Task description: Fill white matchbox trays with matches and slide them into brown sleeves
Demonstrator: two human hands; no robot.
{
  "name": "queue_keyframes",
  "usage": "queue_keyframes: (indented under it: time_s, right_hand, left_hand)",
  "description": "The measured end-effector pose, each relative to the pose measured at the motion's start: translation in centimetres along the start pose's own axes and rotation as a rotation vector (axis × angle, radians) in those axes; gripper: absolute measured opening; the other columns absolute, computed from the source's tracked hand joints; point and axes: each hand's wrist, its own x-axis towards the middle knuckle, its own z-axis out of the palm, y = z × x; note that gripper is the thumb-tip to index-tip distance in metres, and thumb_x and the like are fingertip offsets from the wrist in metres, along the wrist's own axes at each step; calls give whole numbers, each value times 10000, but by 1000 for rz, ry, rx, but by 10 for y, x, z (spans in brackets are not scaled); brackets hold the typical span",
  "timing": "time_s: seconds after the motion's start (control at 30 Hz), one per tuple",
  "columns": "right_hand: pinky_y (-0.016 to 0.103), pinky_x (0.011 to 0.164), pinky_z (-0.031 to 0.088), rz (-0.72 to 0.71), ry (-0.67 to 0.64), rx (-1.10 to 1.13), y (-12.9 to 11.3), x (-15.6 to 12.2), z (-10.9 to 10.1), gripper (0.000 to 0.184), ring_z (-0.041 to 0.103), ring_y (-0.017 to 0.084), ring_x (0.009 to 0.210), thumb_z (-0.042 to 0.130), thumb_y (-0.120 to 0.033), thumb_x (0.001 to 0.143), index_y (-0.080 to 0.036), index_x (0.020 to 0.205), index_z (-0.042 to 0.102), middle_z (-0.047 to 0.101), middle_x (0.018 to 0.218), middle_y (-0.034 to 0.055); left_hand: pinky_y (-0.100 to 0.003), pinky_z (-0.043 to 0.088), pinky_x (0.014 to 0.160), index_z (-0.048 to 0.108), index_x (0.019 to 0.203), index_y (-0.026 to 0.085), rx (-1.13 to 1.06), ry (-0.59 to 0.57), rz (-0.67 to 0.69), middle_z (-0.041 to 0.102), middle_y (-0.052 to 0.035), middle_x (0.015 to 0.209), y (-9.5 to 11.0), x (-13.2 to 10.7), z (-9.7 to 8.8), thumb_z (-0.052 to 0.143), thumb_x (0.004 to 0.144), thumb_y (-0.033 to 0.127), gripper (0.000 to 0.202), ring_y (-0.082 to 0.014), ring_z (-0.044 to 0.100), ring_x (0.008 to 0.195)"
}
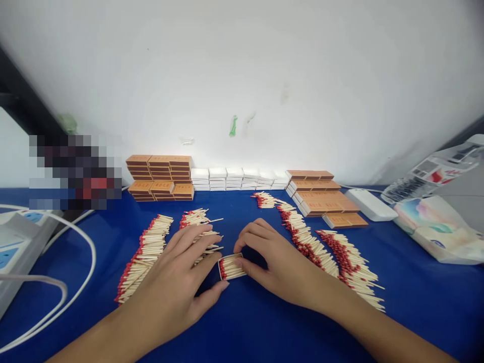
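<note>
A small open matchbox tray filled with red-tipped matches lies on the blue table in front of me. My left hand rests at its left side, fingers stretched over a loose heap of matches and thumb touching the tray's near corner. My right hand curls around the tray's right end, fingertips pinching its edge. Long rows of matches lie to the left and to the right.
Orange matchbox sleeves are stacked at the back left and back right, with white inner trays between them along the wall. A white cable and power strip lie left; a white box, packets and a device sit right.
</note>
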Motion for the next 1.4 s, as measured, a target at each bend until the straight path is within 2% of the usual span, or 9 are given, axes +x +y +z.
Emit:
queue_keyframes:
  time_s: [0.27,0.4,0.53,0.63,0.77,0.87,0.97,1.3,1.4]
  right_hand:
    - [495,1085,521,33,-19,28,1,1,-9,55,651,254,1127,727,-234,1054,-247,1092,689,731,1118,51]
    - [476,1059,551,91,-145,57,-4,0,-15,373,650,287,1237,892,-401,940,-261,1240,719,725,1212,59]
    - [435,988,565,142,-169,12,-3,0,-16,278,663,266,1165,880,-283,935,-248,1167,732,712,1173,50]
    - [414,940,567,167,-131,-10,3,1,-16,237,676,253,1098,861,-275,947,-237,1136,724,701,1172,59]
    - [418,946,560,180,-86,-61,13,2,-19,226,682,264,1128,835,-305,977,-222,1148,713,697,1231,88]
    - [418,933,556,163,-50,-96,19,1,-22,201,680,278,1143,830,-298,980,-222,1119,706,712,1196,89]
    - [425,939,556,146,-19,-106,25,0,-24,197,675,281,1142,826,-298,981,-220,1117,706,717,1168,85]
    - [415,910,559,138,31,-118,38,-2,-25,254,695,267,1092,831,-338,979,-210,1155,700,723,1203,102]
    - [416,916,556,142,28,-118,37,-2,-26,264,694,269,1102,833,-333,979,-203,1164,697,721,1200,105]
  left_hand:
    - [-621,570,1184,741,1168,210,-60,4,-16,733,-134,1412,-2,-1,-2,697,1054,333,173,-370,610,1443]
    - [-621,575,1174,751,1204,222,-58,11,-39,715,-130,1458,0,-1,0,692,1049,311,188,-380,589,1474]
    - [-622,557,1189,747,1271,227,-49,6,-38,701,-132,1490,-3,3,-3,730,1029,362,277,-389,574,1486]
    - [-595,525,1207,717,1340,252,42,90,-38,725,-109,1461,-25,12,-17,717,1040,389,330,-365,583,1467]
    - [-551,529,1074,748,1212,239,344,188,-231,793,-107,1206,-78,29,-49,625,1076,365,222,-314,669,1129]
    - [-563,490,1020,776,1109,190,384,94,-243,786,-143,1064,-116,39,-62,622,1049,355,233,-354,626,1104]
    - [-481,465,1010,791,1065,204,375,-47,-204,772,-109,1037,-143,44,-62,681,998,341,188,-332,603,1129]
    - [-342,446,907,765,1075,171,443,-168,-198,726,-56,910,-181,47,-58,752,977,398,247,-260,582,960]
    - [-340,460,932,768,1136,134,448,-176,-196,770,-92,1021,-188,47,-58,744,993,462,358,-267,587,1050]
